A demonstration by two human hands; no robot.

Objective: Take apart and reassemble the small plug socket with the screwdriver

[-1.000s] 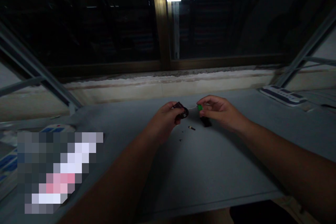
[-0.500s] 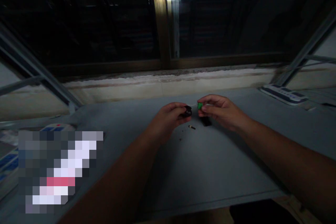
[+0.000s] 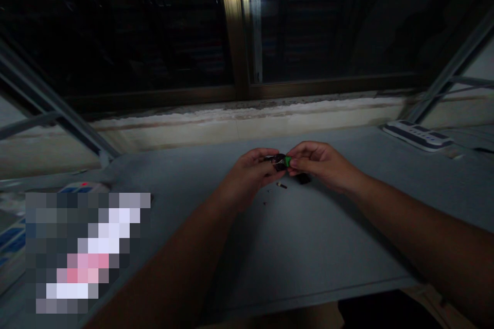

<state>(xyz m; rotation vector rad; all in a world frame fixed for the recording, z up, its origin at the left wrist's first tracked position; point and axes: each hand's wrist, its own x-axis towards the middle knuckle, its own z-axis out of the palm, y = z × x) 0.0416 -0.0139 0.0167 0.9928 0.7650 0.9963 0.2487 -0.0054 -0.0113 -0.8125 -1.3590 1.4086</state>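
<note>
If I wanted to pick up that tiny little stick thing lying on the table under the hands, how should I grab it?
Probably pinch the tiny dark pin-shaped part with a pale tip across its middle with two fingertips, coming straight down from above. It lies flat and alone on the grey table, so its thin sides are free. The left hand and right hand hover just behind it, so approach from the near side.

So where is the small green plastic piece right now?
In the head view, the small green plastic piece is pinched in the right hand, touching the small black part held by the left hand, above the grey table.
</note>
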